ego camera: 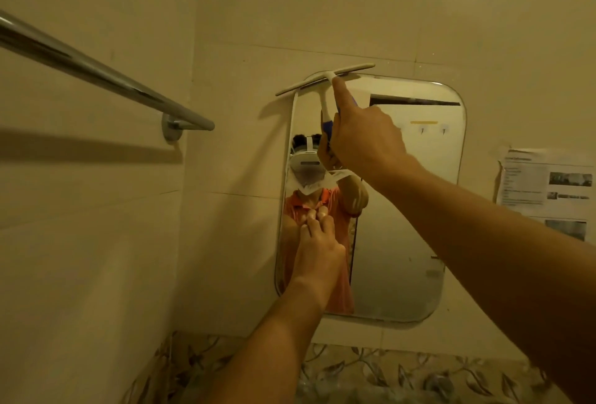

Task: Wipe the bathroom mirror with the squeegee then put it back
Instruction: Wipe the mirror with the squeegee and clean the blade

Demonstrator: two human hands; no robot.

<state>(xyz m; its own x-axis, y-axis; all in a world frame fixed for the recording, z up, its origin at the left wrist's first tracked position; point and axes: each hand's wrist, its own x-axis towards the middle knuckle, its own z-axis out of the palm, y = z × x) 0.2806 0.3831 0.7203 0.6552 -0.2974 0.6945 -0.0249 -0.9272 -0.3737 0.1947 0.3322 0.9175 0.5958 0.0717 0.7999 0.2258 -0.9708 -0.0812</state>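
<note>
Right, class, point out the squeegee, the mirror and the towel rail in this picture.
squeegee (306,85), head view, white blade bar left of its handle.
mirror (403,226), head view, bare glass right of centre.
towel rail (96,71), head view, middle of the chrome bar.

The tiled wall (322,16) carries a mirror (403,242), towel rail (96,71) and printed sheet (545,187).

Legible text: none. Item: printed sheet (545,184), on wall tile just right of mirror (403,210); bold heading line at top, blocks of small print down left side, dark photo panels at right and below; all lettering too blurred to read; no word, number or brand decipherable
</note>
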